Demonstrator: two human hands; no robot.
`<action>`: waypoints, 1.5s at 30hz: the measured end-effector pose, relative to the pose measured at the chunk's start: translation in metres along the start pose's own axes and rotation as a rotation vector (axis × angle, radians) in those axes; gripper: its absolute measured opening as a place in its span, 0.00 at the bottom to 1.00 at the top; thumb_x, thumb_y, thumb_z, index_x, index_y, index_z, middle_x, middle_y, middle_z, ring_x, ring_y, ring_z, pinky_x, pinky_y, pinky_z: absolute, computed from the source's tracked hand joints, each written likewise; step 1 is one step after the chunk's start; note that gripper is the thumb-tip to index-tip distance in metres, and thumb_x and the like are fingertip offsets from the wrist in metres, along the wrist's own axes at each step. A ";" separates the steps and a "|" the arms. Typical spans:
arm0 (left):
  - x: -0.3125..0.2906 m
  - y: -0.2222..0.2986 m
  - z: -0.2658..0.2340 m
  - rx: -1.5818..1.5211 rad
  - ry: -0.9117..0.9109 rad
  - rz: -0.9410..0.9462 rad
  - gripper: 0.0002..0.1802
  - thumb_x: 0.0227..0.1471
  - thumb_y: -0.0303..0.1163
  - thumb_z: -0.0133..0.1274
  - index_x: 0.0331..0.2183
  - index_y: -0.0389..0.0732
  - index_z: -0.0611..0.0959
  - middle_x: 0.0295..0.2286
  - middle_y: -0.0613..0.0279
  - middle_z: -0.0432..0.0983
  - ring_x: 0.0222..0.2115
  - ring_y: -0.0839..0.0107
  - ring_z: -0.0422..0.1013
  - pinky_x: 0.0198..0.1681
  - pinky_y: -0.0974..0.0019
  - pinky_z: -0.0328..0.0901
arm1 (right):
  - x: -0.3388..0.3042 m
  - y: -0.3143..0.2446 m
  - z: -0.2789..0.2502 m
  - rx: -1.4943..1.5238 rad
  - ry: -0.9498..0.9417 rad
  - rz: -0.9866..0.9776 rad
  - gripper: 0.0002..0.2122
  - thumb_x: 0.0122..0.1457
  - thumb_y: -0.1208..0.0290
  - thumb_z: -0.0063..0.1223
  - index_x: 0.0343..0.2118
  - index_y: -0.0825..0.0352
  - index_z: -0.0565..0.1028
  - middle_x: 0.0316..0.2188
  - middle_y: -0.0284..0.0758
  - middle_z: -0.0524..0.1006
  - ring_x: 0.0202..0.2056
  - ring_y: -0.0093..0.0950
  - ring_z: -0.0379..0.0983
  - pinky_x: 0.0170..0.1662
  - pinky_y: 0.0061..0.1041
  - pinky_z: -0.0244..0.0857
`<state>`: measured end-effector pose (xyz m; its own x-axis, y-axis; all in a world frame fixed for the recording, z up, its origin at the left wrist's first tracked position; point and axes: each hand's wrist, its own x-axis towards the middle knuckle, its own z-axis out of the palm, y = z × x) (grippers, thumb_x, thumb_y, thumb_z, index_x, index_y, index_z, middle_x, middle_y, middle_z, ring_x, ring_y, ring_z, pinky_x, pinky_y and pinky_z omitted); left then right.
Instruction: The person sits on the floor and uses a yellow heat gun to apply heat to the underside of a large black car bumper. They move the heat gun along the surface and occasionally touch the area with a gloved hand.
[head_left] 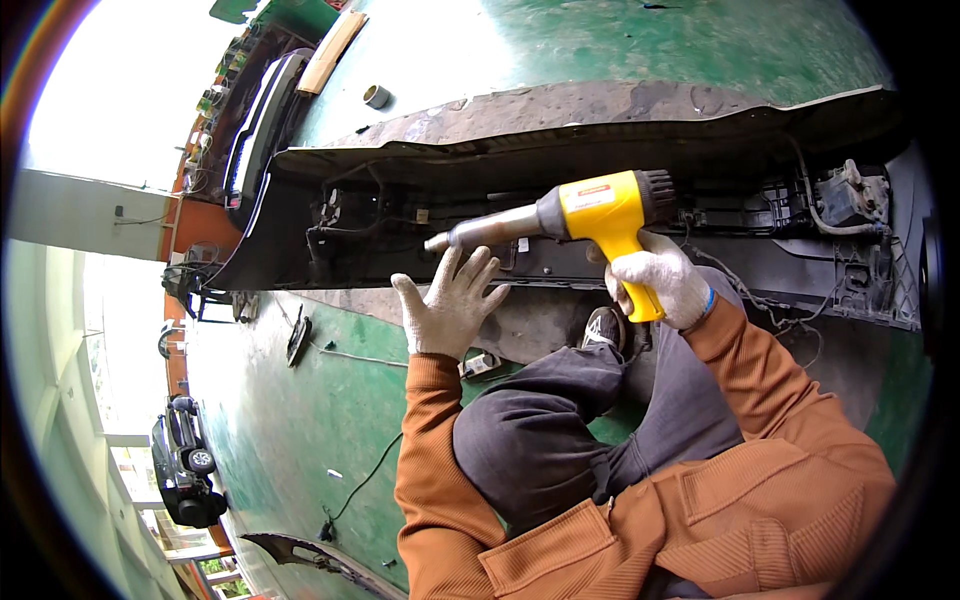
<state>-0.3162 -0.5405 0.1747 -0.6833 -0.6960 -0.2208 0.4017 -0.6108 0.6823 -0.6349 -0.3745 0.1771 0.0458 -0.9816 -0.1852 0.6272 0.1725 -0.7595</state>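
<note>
My right hand [660, 280], in a white work glove, is wrapped round the grip of a yellow heat gun [606, 212]. Its long metal nozzle points left, above a dark car bumper [420, 265] that lies inside-up across the floor. My left hand [447, 305], gloved too, has its fingers spread and holds nothing. The left fingertips are just below the nozzle's tip in the picture; whether they touch it I cannot tell. Wiring and brackets run along the bumper's inside, and a lamp-like unit [853, 195] sits at its right end.
A power strip [479, 365] lies on the green floor beside my left forearm, with cables around it. Loose wires [790, 312] hang off the bumper's right near edge. Another bumper [260, 135], a cardboard strip [331, 52] and a roll of tape [376, 97] are at the far left.
</note>
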 end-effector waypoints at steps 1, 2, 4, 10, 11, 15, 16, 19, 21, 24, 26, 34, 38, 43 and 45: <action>0.000 0.001 0.001 0.009 -0.010 -0.007 0.66 0.51 0.87 0.43 0.73 0.45 0.63 0.72 0.40 0.54 0.73 0.43 0.50 0.72 0.29 0.47 | 0.000 -0.002 -0.005 0.009 -0.046 0.000 0.21 0.61 0.65 0.60 0.51 0.75 0.75 0.30 0.36 0.80 0.26 0.23 0.77 0.32 0.22 0.73; 0.001 0.001 0.004 -0.013 -0.033 -0.018 0.66 0.51 0.88 0.41 0.73 0.46 0.62 0.72 0.41 0.53 0.73 0.43 0.50 0.72 0.29 0.46 | -0.001 -0.004 -0.010 0.017 -0.092 0.001 0.18 0.63 0.65 0.59 0.50 0.74 0.76 0.29 0.35 0.79 0.27 0.23 0.77 0.33 0.23 0.73; 0.003 -0.001 0.006 -0.056 -0.078 -0.058 0.67 0.50 0.89 0.39 0.74 0.47 0.60 0.73 0.41 0.52 0.73 0.43 0.49 0.72 0.28 0.44 | 0.000 0.002 -0.008 -0.059 -0.067 -0.018 0.19 0.63 0.64 0.60 0.50 0.74 0.76 0.29 0.36 0.80 0.27 0.23 0.77 0.32 0.23 0.73; 0.000 -0.003 -0.004 -0.078 -0.038 -0.106 0.65 0.55 0.86 0.37 0.73 0.43 0.60 0.73 0.36 0.50 0.73 0.39 0.47 0.71 0.25 0.44 | 0.003 0.003 -0.009 -0.062 -0.078 -0.011 0.17 0.64 0.64 0.59 0.49 0.73 0.75 0.30 0.36 0.80 0.28 0.23 0.77 0.34 0.23 0.74; 0.001 -0.003 -0.005 -0.083 -0.040 -0.122 0.64 0.56 0.86 0.37 0.73 0.41 0.60 0.73 0.35 0.50 0.73 0.39 0.47 0.72 0.25 0.44 | 0.004 0.006 -0.008 -0.100 -0.075 -0.021 0.17 0.64 0.64 0.59 0.49 0.73 0.75 0.30 0.36 0.80 0.28 0.23 0.77 0.34 0.23 0.74; 0.001 -0.001 -0.001 -0.070 -0.028 -0.103 0.59 0.60 0.81 0.38 0.72 0.43 0.63 0.72 0.36 0.51 0.72 0.37 0.49 0.72 0.26 0.44 | 0.002 -0.003 -0.013 -0.053 -0.061 0.049 0.16 0.63 0.68 0.59 0.48 0.73 0.76 0.30 0.36 0.79 0.27 0.22 0.76 0.33 0.22 0.74; 0.006 -0.001 0.004 -0.045 -0.008 -0.046 0.58 0.60 0.81 0.38 0.70 0.40 0.64 0.70 0.39 0.57 0.71 0.42 0.52 0.71 0.27 0.47 | 0.001 -0.005 -0.016 -0.136 -0.087 0.053 0.15 0.63 0.69 0.59 0.49 0.73 0.76 0.30 0.35 0.79 0.27 0.22 0.76 0.33 0.23 0.74; 0.012 0.005 -0.015 0.014 0.156 0.129 0.58 0.61 0.81 0.35 0.69 0.39 0.69 0.68 0.49 0.63 0.70 0.51 0.56 0.74 0.36 0.47 | -0.007 0.003 -0.004 -0.090 0.058 -0.011 0.20 0.59 0.67 0.61 0.50 0.76 0.75 0.29 0.36 0.79 0.25 0.23 0.76 0.31 0.22 0.73; 0.010 0.005 -0.029 0.117 0.082 0.129 0.60 0.60 0.82 0.35 0.70 0.39 0.67 0.69 0.50 0.62 0.71 0.52 0.55 0.73 0.42 0.50 | -0.015 -0.004 -0.005 -0.050 0.034 0.023 0.21 0.57 0.67 0.61 0.49 0.76 0.75 0.29 0.36 0.80 0.24 0.23 0.77 0.31 0.22 0.73; 0.009 0.004 -0.040 0.310 -0.022 0.104 0.63 0.57 0.83 0.39 0.72 0.40 0.64 0.72 0.51 0.58 0.73 0.54 0.51 0.72 0.46 0.51 | -0.021 -0.023 0.003 -0.314 -0.024 0.082 0.15 0.63 0.69 0.59 0.48 0.74 0.75 0.29 0.34 0.78 0.28 0.21 0.77 0.33 0.22 0.74; 0.012 0.001 -0.035 0.561 -0.031 0.085 0.64 0.51 0.78 0.52 0.74 0.42 0.60 0.74 0.53 0.54 0.75 0.56 0.48 0.73 0.48 0.50 | -0.021 -0.025 -0.002 -0.149 0.035 -0.003 0.15 0.64 0.69 0.60 0.48 0.74 0.76 0.29 0.34 0.79 0.28 0.21 0.77 0.33 0.22 0.74; 0.006 0.015 0.003 1.896 0.149 0.256 0.76 0.34 0.51 0.82 0.74 0.34 0.56 0.73 0.42 0.51 0.73 0.49 0.51 0.76 0.52 0.49 | -0.021 -0.055 -0.008 -0.221 0.090 -0.043 0.14 0.60 0.69 0.62 0.44 0.73 0.77 0.28 0.34 0.79 0.26 0.22 0.77 0.31 0.22 0.73; 0.007 0.013 0.000 2.345 0.238 0.452 0.70 0.40 0.55 0.77 0.73 0.35 0.59 0.72 0.40 0.53 0.73 0.43 0.51 0.75 0.44 0.47 | -0.028 -0.068 -0.005 -0.348 -0.078 0.086 0.13 0.59 0.73 0.60 0.43 0.74 0.77 0.27 0.34 0.79 0.27 0.21 0.77 0.31 0.20 0.73; 0.016 -0.001 0.019 2.570 0.259 0.293 0.56 0.52 0.58 0.65 0.73 0.42 0.64 0.73 0.49 0.55 0.75 0.50 0.46 0.76 0.38 0.36 | -0.023 -0.069 -0.005 -0.243 0.011 -0.044 0.12 0.60 0.72 0.60 0.43 0.73 0.76 0.27 0.33 0.79 0.26 0.20 0.76 0.29 0.21 0.71; 0.016 -0.007 0.017 2.685 0.203 0.299 0.54 0.53 0.61 0.63 0.72 0.42 0.66 0.73 0.50 0.56 0.76 0.51 0.44 0.76 0.36 0.33 | -0.028 -0.075 -0.005 -0.445 -0.070 0.040 0.13 0.59 0.70 0.62 0.43 0.74 0.77 0.27 0.32 0.78 0.23 0.20 0.75 0.28 0.22 0.71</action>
<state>-0.3403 -0.5414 0.1780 -0.6926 -0.7203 0.0384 -0.6886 0.6444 -0.3326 -0.6873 -0.3595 0.2360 0.1257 -0.9739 -0.1890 0.2288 0.2139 -0.9497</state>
